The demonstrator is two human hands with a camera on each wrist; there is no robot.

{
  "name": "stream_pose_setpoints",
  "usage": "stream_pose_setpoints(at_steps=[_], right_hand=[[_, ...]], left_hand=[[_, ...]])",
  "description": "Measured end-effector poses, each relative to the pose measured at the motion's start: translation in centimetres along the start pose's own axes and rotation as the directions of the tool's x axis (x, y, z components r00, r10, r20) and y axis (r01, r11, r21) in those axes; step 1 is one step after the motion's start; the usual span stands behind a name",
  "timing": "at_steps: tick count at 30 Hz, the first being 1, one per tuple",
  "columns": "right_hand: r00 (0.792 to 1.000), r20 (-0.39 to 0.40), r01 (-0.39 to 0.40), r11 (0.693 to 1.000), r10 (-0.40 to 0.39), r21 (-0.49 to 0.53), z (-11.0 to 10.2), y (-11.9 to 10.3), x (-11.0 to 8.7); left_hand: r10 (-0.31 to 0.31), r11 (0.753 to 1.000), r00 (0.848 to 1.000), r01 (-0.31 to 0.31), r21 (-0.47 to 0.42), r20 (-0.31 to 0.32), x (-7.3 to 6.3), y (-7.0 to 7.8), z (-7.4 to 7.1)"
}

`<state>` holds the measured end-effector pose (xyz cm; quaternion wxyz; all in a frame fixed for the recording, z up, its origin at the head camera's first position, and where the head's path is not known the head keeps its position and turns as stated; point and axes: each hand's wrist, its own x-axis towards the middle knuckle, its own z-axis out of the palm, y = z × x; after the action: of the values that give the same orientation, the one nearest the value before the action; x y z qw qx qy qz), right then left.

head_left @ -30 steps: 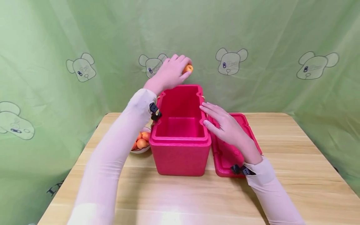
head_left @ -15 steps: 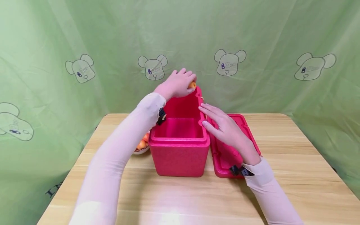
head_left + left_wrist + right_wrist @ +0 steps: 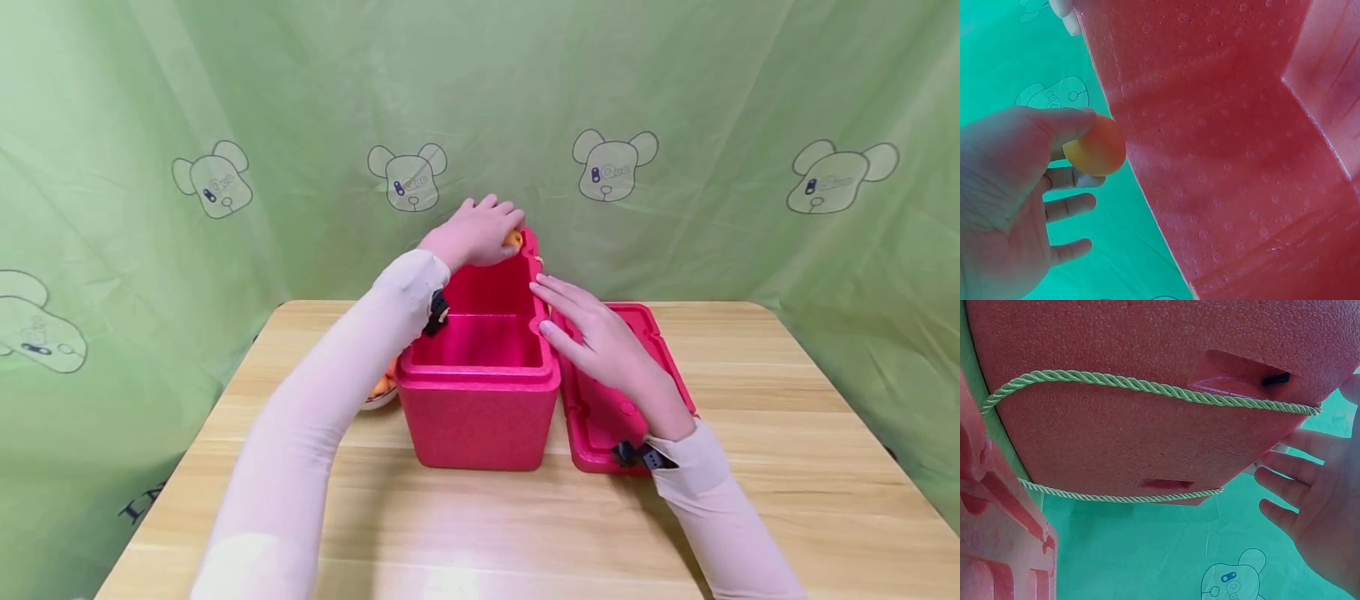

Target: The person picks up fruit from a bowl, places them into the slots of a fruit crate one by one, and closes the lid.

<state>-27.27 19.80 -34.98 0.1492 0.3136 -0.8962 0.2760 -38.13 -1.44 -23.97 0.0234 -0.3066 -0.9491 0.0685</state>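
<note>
A red foam box stands uncovered on the table, its mouth facing up. Over its far end, close to the rim, my left hand pinches a small orange fruit. In the left wrist view the thumb and index finger hold the fruit while the other fingers spread apart, with the box's inner wall beside them. My right hand rests its extended fingers on the right rim. The right wrist view has that hand against the box's upper edge, near a rope handle.
The red lid lies on the table right of the box, under my right forearm. Left of the box, a bowl of orange fruits is partly hidden by my left sleeve. A green curtain hangs behind the table.
My left hand has come down and slightly right with the orange fruit, from above the box's far rim to about rim level. The right hand stays on the rim.
</note>
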Motion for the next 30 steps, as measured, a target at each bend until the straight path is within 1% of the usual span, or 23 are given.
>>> stream_pose_setpoints(at_steps=[5,13,15,18,21,24,27,30], right_hand=[[1.000,0.005,0.000,1.000,0.000,0.005,0.0,0.0,0.0],[1.000,0.006,0.001,1.000,-0.001,0.001,-0.1,-0.1,0.1],[1.000,0.008,-0.001,1.000,0.001,-0.001,-0.1,0.0,0.1],[1.000,0.008,0.001,1.000,-0.001,-0.002,-0.1,0.0,0.0],[1.000,0.008,0.000,1.000,0.000,0.001,-0.1,0.0,0.0],[1.000,0.008,-0.002,1.000,0.002,0.006,-0.1,0.1,0.0],[1.000,0.010,0.001,1.000,-0.002,0.010,-0.1,0.1,0.1],[1.000,0.013,0.006,1.000,-0.006,0.009,-0.1,0.1,0.1]], left_hand=[[-0.009,1.000,0.999,0.010,-0.010,0.037,-0.1,0.1,-0.1],[-0.032,0.999,0.998,0.033,-0.011,0.059,0.3,0.2,-0.1],[-0.036,0.999,0.998,0.037,-0.016,0.056,0.3,0.2,0.0],[-0.036,0.999,0.999,0.038,-0.032,0.035,0.4,0.2,0.0],[-0.028,0.999,0.999,0.027,-0.045,-0.017,0.4,0.0,0.0],[-0.006,0.999,0.995,0.002,-0.040,-0.100,0.5,-0.3,-0.2],[0.017,0.999,0.979,-0.024,-0.032,-0.201,0.4,-0.6,-0.7],[0.023,0.998,0.957,-0.039,-0.049,-0.289,0.2,-1.0,-1.2]])
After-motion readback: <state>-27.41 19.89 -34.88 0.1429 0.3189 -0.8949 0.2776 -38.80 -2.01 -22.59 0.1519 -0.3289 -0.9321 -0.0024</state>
